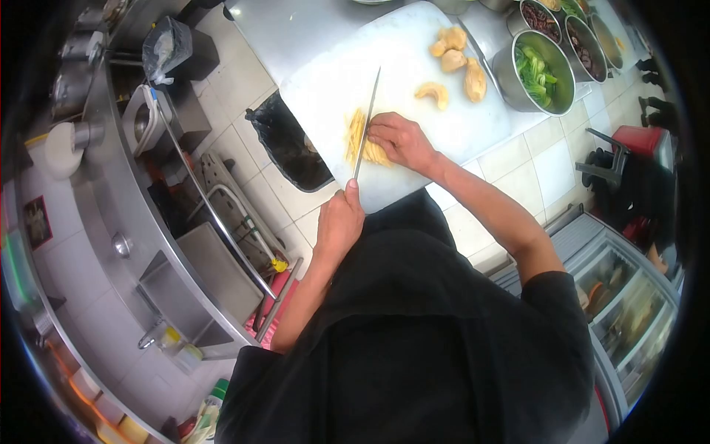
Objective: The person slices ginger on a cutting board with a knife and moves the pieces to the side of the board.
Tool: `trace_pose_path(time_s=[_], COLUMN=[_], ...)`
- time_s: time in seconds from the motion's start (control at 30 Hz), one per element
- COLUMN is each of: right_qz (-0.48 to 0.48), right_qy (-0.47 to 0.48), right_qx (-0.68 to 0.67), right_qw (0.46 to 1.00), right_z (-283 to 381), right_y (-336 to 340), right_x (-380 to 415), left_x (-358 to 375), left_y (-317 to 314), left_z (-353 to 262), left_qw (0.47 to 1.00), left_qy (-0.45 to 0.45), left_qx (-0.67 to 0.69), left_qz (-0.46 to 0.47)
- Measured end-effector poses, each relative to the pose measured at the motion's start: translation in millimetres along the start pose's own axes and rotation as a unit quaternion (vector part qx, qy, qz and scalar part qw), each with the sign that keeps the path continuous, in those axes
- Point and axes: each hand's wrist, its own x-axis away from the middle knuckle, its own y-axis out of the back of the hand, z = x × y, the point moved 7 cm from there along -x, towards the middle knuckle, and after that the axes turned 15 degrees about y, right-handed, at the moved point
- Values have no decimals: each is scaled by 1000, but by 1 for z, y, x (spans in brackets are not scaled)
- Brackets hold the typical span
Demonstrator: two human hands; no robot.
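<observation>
My left hand (341, 222) is wrapped around the handle of a kitchen knife (374, 92), whose long blade points away across the white cutting board (333, 66). My right hand (403, 140) lies just right of the blade, fingers curled and pressed onto sliced ginger (379, 154). Thin yellow ginger strips (353, 137) are heaped on the blade's left side. Farther right on the board are several peeled ginger pieces (475, 80) and a curved one (433, 95) apart from them. The knife's edge and my right fingertips are partly hidden.
A steel pot of green vegetables (534, 74) stands right of the board, with more containers behind. Below the board's left edge is a black-lined bin (285, 144). A steel sink counter (170, 266) runs along the left; a glass-topped freezer (614, 288) stands at right.
</observation>
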Motion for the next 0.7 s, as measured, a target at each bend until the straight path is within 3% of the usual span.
trace_pose_path(time_s=[0.1,0.23,0.47,0.7], right_qz=[-2,17,51,34], right_qy=[-3,-10,-4,-11], right_qx=[-2,-17,-11,-23], right_qw=[1000,1000,999,999], right_z=[2,5,1,-2], right_y=[0,-1,2,1], right_x=[-1,0,-4,1], left_x=[-22,-57,-20,19], left_y=[-24,-14,15,16], left_z=[5,-35,-31,-5], left_qw=[1000,1000,998,999], left_qy=[-13,-26,41,39], left_qx=[3,-1,-31,-5], left_qz=[-10,-2,40,29])
